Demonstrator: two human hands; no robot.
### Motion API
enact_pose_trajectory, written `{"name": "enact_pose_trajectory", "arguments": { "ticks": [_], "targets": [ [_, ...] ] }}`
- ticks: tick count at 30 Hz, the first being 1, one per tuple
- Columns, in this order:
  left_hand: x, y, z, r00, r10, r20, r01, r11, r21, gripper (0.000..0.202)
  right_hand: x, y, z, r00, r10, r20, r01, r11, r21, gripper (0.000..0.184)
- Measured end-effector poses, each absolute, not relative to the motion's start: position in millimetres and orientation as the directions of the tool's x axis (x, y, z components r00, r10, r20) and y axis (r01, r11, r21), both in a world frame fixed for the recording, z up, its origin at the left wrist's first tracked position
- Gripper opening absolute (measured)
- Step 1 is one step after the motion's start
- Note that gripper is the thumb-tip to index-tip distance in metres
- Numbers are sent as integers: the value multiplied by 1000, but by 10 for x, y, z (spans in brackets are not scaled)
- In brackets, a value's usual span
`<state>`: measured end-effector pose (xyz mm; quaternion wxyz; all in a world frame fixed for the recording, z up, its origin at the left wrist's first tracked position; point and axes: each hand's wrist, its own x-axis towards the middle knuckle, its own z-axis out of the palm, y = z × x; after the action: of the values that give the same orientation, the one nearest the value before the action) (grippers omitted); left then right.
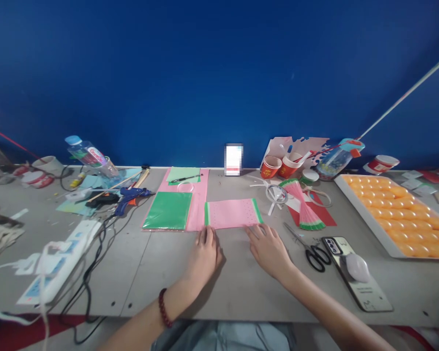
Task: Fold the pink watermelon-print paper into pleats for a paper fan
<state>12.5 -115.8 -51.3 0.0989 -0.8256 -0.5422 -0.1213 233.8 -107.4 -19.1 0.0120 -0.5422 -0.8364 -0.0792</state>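
Note:
A pink paper sheet [232, 212] with green strips at both short ends and small dots lies flat on the grey table [161, 273] in front of me. My left hand [205, 256] rests on the table with its fingertips at the sheet's near left corner. My right hand [269, 248] lies flat, fingers spread, touching the near right edge of the sheet. Both hands hold nothing.
Left of the sheet lie green paper [168, 210] and pink paper [198, 195], a blue glue gun [129, 197], a power strip [64, 258] with cables and a water bottle [89, 156]. Right: a folded paper fan [305, 207], scissors [310, 248], a phone [356, 278], red cups [278, 168], a tray of orange balls [406, 209].

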Motion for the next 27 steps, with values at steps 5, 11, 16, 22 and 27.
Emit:
{"name": "enact_pose_trajectory", "arguments": {
  "ticks": [5, 11, 16, 22, 27],
  "targets": [
    [105, -1139, -398, 397, 881, 257, 914, -405, -25, 48, 2329, -1078, -214, -404, 908, 116, 912, 389, 128, 47],
    [233, -1090, -309, 377, 892, 250, 925, -376, -56, 43, 2295, -1082, -210, -391, 911, 128, 918, 377, 119, 47],
    [331, -1081, -253, 372, 909, 189, 927, -353, -130, 50, 2280, -1103, -225, -378, 914, 144, 924, 365, 111, 46],
    [349, -1078, -296, 373, 908, 191, 927, -356, -117, 47, 2286, -1107, -237, -379, 914, 143, 925, 369, 92, 46],
    [372, -1100, -395, 439, 867, 235, 897, -438, -58, 44, 2283, -1099, -238, -372, 918, 140, 928, 364, 80, 45]
  ]
}}
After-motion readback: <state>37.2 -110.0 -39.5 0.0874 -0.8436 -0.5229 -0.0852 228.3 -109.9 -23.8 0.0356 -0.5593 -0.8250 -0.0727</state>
